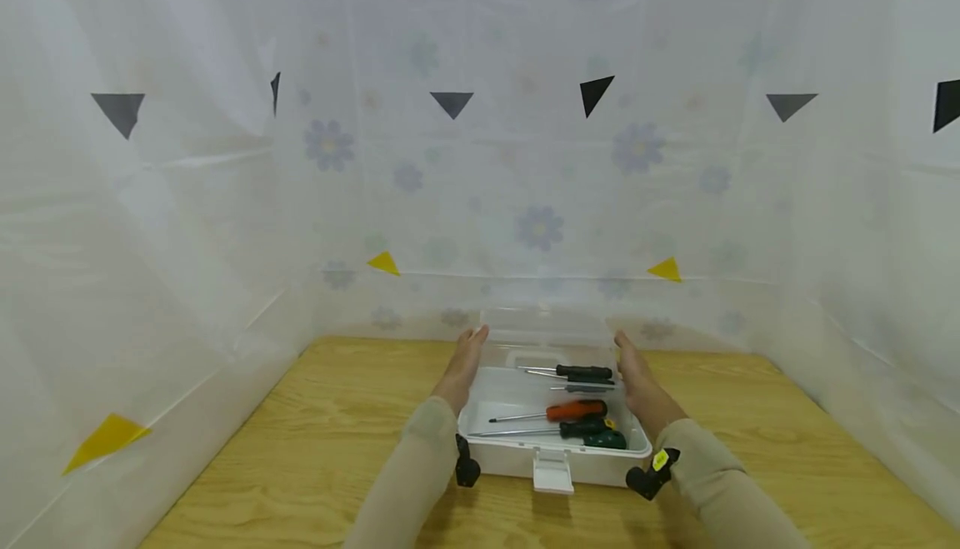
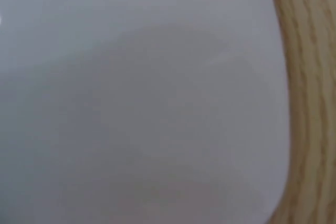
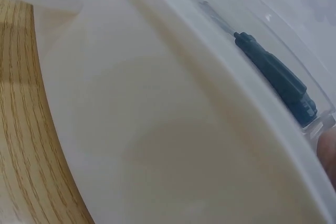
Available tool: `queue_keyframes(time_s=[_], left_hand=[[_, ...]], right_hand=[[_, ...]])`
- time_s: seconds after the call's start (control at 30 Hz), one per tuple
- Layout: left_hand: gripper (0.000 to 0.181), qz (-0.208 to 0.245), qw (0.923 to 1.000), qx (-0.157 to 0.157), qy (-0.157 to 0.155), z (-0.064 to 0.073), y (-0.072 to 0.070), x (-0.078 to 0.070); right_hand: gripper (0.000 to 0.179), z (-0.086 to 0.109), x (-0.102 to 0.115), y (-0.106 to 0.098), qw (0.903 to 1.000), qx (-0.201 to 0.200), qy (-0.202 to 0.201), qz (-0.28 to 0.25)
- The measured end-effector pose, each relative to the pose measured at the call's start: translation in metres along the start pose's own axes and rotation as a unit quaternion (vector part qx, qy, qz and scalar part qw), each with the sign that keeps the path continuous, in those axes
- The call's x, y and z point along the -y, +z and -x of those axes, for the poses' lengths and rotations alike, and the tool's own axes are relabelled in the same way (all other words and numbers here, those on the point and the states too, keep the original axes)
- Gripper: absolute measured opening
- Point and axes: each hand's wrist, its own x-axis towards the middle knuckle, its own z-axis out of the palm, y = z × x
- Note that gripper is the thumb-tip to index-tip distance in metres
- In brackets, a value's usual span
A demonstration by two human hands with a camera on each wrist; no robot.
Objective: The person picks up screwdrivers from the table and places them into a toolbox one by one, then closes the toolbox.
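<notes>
A white toolbox [image 1: 510,457] stands on the table with its clear lid [image 1: 545,328] raised at the back. Several screwdrivers lie inside, among them one with an orange handle [image 1: 577,411], one with a black handle [image 1: 583,371] and one with a dark green handle [image 1: 604,439]. My left hand [image 1: 462,367] lies along the left side, fingertips at the lid's edge. On the opposite side my right hand [image 1: 641,378] reaches forward, fingers extended beside the lid. The left wrist view holds only the box's white wall [image 2: 157,103]; a fingertip [image 3: 328,156] shows by the lid's corner in the right wrist view.
A white latch [image 1: 552,472] hangs down at the box's front. The wood-grain table [image 1: 300,449] extends to both sides. A pale flowered sheet [image 1: 480,199] with black and yellow triangles encloses the back and sides, close behind the lid.
</notes>
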Motion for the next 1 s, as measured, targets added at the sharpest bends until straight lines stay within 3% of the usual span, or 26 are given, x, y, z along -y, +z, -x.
queue_keyframes(time_s=[0.17,0.67,1.0], left_hand=[[0.083,-0.003,1.0,0.0,0.004,0.0018,-0.001,0.001],[0.086,0.053,0.9986,0.002,0.006,0.0,-0.0025,0.0016],[0.087,0.067,0.9977,0.004,-0.002,-0.0017,-0.0003,0.0045]], right_hand=[[0.082,-0.0006,-0.0021,0.0001,1.0,0.001,0.009,0.002],[0.086,0.0021,-0.0014,-0.0011,0.9991,0.032,0.014,-0.025],[0.088,0.0014,-0.0037,-0.0033,0.9996,0.015,0.019,-0.017]])
